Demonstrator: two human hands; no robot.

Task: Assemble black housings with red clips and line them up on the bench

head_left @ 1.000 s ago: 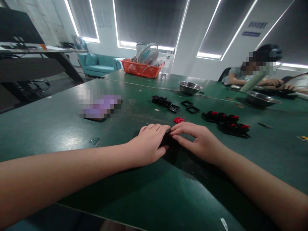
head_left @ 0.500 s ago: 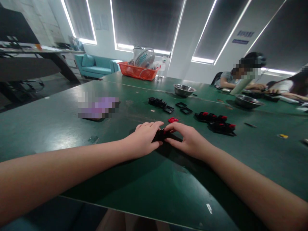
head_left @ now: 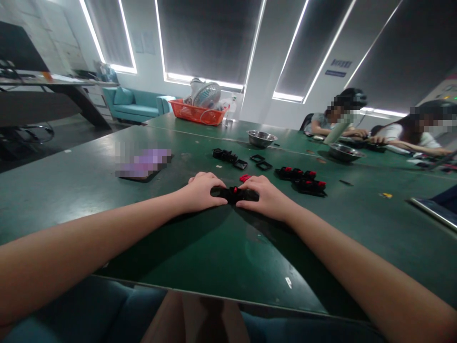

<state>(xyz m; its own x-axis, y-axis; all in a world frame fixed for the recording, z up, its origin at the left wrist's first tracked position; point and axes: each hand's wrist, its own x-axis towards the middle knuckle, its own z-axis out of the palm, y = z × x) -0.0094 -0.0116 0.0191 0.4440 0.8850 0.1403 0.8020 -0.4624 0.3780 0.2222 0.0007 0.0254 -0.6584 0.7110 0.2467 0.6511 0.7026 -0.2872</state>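
Between my two hands, low over the green table point(head_left: 200, 257), is a small black plastic part with a red piece point(head_left: 233, 194). My left hand point(head_left: 204, 191) grips its left end, thumb in front and fingers behind. On the other end, my right hand point(head_left: 264, 196) pinches it between thumb and fingers near the red piece. Fingers cover much of the part, so its exact kind cannot be made out. Just beyond my right fingertips lie small red pieces point(head_left: 244, 178). Several black square frames point(head_left: 264, 166) and a row of black blocks point(head_left: 224, 155) are farther back.
Black assemblies with red pieces point(head_left: 309, 186) lie to the right. Metal bowls point(head_left: 262, 138) point(head_left: 344, 152) and an orange basket point(head_left: 200, 114) stand farther off. A purple phone-like object point(head_left: 144, 164) lies left. Two people point(head_left: 323, 125) sit at the far right. A dark silver-edged object point(head_left: 437, 209) is at right.
The view has turned a little to the right. My left hand's fingers have drawn back from the part's middle, so more of the black part and its red piece shows.
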